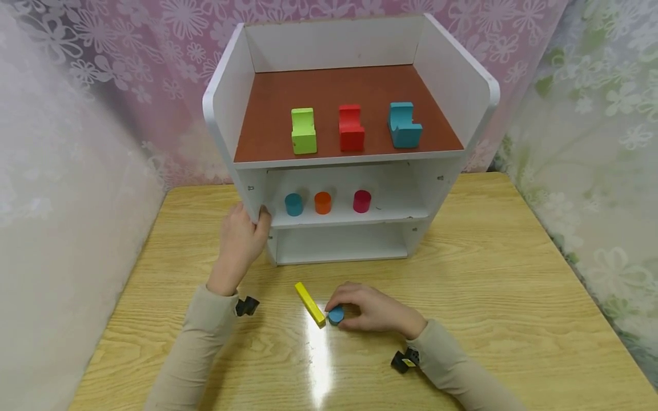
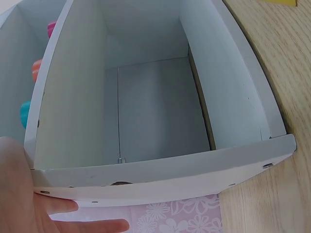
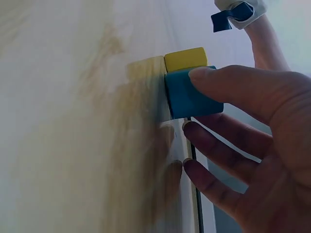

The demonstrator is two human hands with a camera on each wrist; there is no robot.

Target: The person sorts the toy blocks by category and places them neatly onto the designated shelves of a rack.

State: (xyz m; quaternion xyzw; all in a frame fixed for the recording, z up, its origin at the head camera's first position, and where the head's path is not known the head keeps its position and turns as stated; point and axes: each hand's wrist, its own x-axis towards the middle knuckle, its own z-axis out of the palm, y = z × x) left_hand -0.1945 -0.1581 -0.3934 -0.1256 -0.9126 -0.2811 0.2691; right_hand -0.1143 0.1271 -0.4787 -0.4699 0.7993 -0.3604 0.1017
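Observation:
My left hand (image 1: 241, 240) grips the left side panel of a white shelf unit (image 1: 341, 223), thumb at the front edge. In the left wrist view, fingers of this hand (image 2: 19, 194) extend along the panel's outer face. My right hand (image 1: 372, 308) pinches a small blue cylinder (image 1: 336, 315) on the table between thumb and fingers. The right wrist view shows the thumb of the right hand (image 3: 262, 126) against the blue cylinder (image 3: 187, 97). A yellow bar (image 1: 310, 304) lies just left of the cylinder.
Green (image 1: 304, 132), red (image 1: 352, 130) and blue (image 1: 404, 127) notched blocks stand on the brown top. Blue (image 1: 294, 204), orange (image 1: 323, 203) and crimson (image 1: 362, 201) cylinders stand on the middle shelf. The wooden table (image 1: 514, 274) meets patterned curtains behind.

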